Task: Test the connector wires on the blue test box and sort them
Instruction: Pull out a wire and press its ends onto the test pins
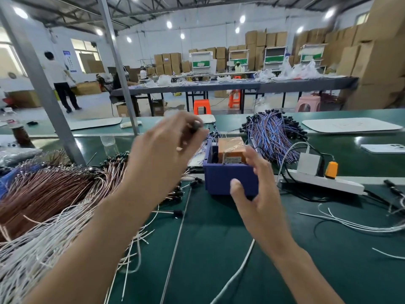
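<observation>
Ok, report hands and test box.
Hands: left hand pinches connector, raised; right hand open at box. Path to box looks clear.

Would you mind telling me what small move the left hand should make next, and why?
Probably lower the left hand toward the blue test box, bringing the dark connector it pinches to the box's open top. The connector is in the air above-left of the box, not yet in it, while the right hand is open at the box's front right, seemingly to steady it.
</observation>
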